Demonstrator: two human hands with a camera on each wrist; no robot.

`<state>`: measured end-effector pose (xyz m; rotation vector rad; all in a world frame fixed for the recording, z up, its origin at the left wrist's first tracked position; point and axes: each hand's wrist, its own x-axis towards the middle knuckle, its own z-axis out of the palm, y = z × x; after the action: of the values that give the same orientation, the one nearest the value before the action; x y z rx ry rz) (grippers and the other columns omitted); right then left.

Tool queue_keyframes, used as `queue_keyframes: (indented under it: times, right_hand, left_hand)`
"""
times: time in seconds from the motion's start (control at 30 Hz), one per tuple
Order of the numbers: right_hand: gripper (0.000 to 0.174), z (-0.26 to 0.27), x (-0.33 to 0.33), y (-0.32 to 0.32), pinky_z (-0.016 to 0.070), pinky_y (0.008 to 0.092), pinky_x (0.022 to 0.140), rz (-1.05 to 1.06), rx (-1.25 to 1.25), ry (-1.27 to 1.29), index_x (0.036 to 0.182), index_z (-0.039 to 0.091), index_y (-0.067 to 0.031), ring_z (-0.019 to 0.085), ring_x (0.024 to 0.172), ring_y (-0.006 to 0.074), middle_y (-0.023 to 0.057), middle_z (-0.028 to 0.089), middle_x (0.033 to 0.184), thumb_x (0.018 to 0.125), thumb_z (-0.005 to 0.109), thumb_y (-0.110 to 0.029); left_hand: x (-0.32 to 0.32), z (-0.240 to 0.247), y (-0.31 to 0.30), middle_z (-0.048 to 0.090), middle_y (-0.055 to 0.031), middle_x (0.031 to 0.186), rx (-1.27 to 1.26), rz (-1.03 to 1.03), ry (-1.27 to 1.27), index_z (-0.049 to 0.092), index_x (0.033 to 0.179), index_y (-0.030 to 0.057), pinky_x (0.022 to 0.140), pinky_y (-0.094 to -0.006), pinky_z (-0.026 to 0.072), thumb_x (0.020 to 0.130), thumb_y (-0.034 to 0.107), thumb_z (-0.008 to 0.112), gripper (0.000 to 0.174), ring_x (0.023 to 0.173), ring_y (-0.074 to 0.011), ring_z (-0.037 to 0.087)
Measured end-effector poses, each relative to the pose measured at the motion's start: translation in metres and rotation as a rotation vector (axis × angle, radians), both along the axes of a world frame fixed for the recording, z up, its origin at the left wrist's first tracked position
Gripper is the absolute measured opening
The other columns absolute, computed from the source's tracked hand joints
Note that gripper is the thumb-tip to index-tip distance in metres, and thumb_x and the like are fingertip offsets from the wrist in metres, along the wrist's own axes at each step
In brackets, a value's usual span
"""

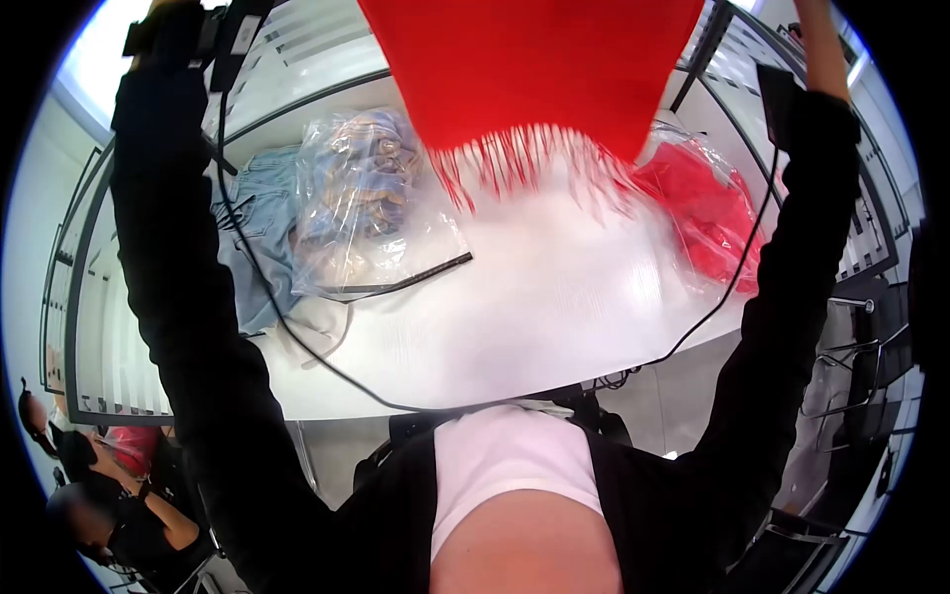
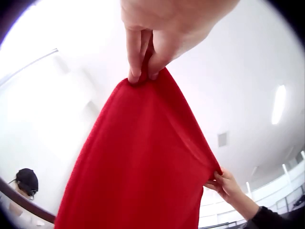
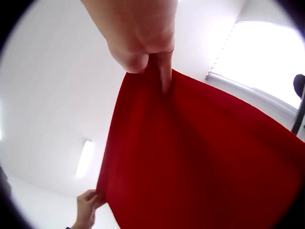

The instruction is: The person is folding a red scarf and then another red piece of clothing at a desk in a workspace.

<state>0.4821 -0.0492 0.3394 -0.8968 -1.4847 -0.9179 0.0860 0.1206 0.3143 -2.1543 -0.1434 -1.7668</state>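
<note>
A red fringed scarf (image 1: 539, 74) hangs spread between my raised hands, its tassels over the white table. In the left wrist view, my left hand (image 2: 174, 21) pinches the scarf (image 2: 143, 143) by its top edge between thumb and fingers. My right hand (image 3: 143, 33) grips another part of the top edge, and the cloth (image 3: 190, 157) drapes below it in the right wrist view. Both arms reach up and apart in the head view, where the hands are mostly cut off by the upper border.
On the white table (image 1: 554, 317) lie a blue denim garment (image 1: 262, 238), a clear plastic bag with blue-and-tan cloth (image 1: 366, 168) and a bagged red item (image 1: 703, 203). Black cables (image 1: 287, 322) run from both wrists. Another person (image 1: 139, 515) is at the lower left.
</note>
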Motion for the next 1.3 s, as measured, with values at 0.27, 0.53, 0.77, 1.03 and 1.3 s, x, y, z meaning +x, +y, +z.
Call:
queue_keyframes:
  times: [0.27,0.53,0.77,1.03,1.3]
  right_hand:
    - [0.012,-0.134,-0.079,-0.154,0.0482,0.0288,0.068,-0.141,-0.483,0.272,0.094,0.051,-0.0018,0.060,0.080,0.0211,0.0113,0.060,0.092,0.082,0.050,-0.005]
    - [0.022,-0.252,-0.160,-0.224,0.0453,0.0280,0.051,0.065,-1.357,0.093,0.076,0.048,-0.0042,0.059,0.058,0.0253,0.0066,0.063,0.076,0.057,0.049,0.007]
    - [0.027,-0.246,-0.150,-0.205,0.0450,0.0276,0.052,0.098,-1.438,0.393,0.078,0.051,-0.0050,0.060,0.055,0.0219,0.0069,0.062,0.071,0.057,0.047,0.011]
    - [0.016,-0.291,-0.068,-0.102,0.0402,0.0319,0.045,-0.207,-1.272,0.579,0.087,0.044,-0.0012,0.053,0.046,0.0226,0.0118,0.052,0.063,0.078,0.057,0.004]
    - [0.043,-0.367,-0.070,-0.117,0.0469,0.0406,0.077,-0.384,-1.213,0.239,0.115,0.042,0.0000,0.054,0.094,0.0377,0.0209,0.048,0.112,0.078,0.062,-0.009]
  left_hand:
    - [-0.103,-0.087,-0.043,0.065,-0.0067,0.084,0.239,0.578,0.349,0.068,0.088,0.0068,0.070,-0.0293,0.0506,0.067,0.011,0.073,0.022,0.078,-0.0197,0.063]
    - [-0.141,-0.236,-0.163,0.053,-0.0082,0.091,-0.801,-0.038,0.789,0.063,0.072,0.0070,0.077,-0.0388,0.0441,0.056,0.004,0.072,0.018,0.090,-0.0287,0.053]
    - [-0.134,-0.228,-0.132,0.065,-0.0085,0.084,-1.161,-0.195,0.919,0.060,0.083,0.0032,0.070,-0.0291,0.0488,0.067,-0.004,0.064,0.018,0.081,-0.0244,0.063]
    - [0.006,-0.250,-0.011,0.063,-0.0097,0.071,-1.002,-0.174,0.761,0.059,0.086,0.0011,0.060,-0.0290,0.0449,0.079,0.009,0.061,0.011,0.063,-0.0245,0.060]
    - [0.024,-0.338,-0.009,0.045,-0.0208,0.120,-0.684,-0.110,1.084,0.049,0.111,0.0002,0.094,-0.0413,0.0394,0.073,0.026,0.069,0.050,0.111,-0.0386,0.045]
